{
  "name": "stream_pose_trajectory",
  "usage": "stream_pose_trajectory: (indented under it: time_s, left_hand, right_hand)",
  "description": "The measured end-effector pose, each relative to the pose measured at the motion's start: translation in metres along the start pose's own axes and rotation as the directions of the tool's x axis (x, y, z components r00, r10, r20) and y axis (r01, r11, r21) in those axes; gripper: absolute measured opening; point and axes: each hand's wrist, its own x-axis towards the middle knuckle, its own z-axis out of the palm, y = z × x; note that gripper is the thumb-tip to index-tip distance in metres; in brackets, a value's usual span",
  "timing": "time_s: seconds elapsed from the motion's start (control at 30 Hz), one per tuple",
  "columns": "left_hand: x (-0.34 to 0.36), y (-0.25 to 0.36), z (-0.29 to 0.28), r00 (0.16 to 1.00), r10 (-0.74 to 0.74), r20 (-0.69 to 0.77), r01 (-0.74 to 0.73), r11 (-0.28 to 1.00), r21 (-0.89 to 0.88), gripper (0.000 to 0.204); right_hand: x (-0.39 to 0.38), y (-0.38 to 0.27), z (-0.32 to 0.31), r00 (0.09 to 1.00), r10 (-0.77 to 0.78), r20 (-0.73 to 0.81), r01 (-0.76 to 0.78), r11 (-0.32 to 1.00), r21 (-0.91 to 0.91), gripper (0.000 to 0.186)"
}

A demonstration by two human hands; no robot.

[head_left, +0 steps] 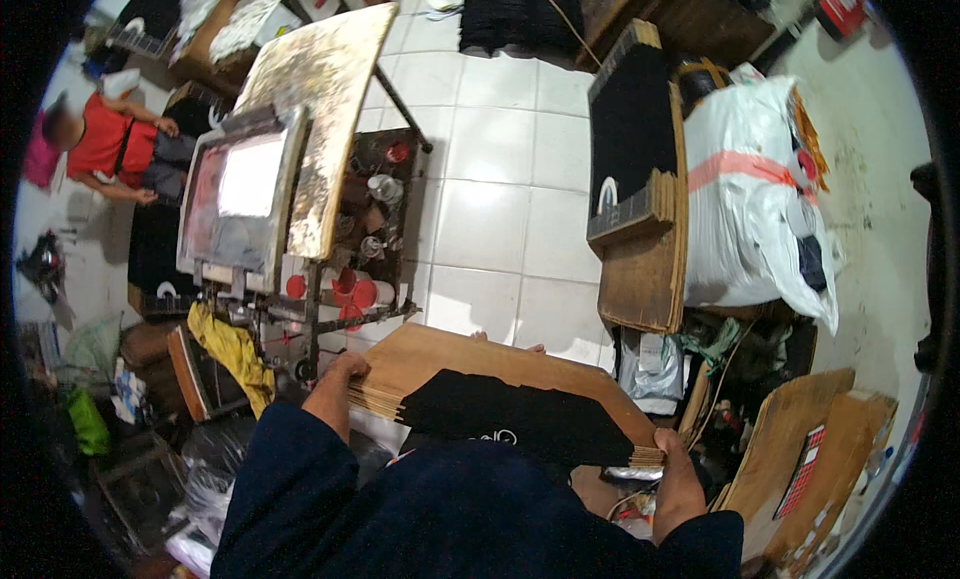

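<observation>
Across the front of my body I carry a stack of thin wooden boards. A black cloth with a white print lies over its near part. My left hand is closed around the stack's left end. At the opposite end my right hand grips the boards by their edge. Some fingers of both hands are hidden under or behind the wood.
To the left stands a stained table with a framed printing screen; red cups sit below. A person in red is beyond. On the right are board stacks with black cloth and a white sack.
</observation>
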Motion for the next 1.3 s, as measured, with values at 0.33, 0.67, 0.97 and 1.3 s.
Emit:
stream_pose_trajectory:
  time_s: [0.33, 0.67, 0.97, 1.3]
  left_hand:
    - [-0.1, -0.069, 0.106, 0.994, -0.086, 0.064, 0.101, 0.945, -0.309, 0.05]
    - [-0.087, -0.06, 0.229, 0.956, -0.218, 0.198, 0.294, 0.743, -0.601, 0.047]
    - [-0.064, 0.073, 0.122, 0.916, -0.178, 0.361, 0.402, 0.368, -0.838, 0.051]
    - [0.071, 0.22, -0.069, 0.882, -0.08, 0.465, 0.421, -0.313, -0.851, 0.058]
  right_hand:
    - [-0.097, -0.15, -0.23, 0.956, -0.082, -0.283, 0.041, 0.988, -0.147, 0.03]
    - [-0.124, -0.409, -0.504, 0.892, -0.289, -0.346, 0.095, 0.87, -0.483, 0.041]
    - [-0.198, -0.693, -0.748, 0.744, -0.52, -0.42, 0.093, 0.702, -0.706, 0.039]
    - [-0.121, -0.938, -1.019, 0.679, -0.619, -0.394, -0.017, 0.524, -0.851, 0.035]
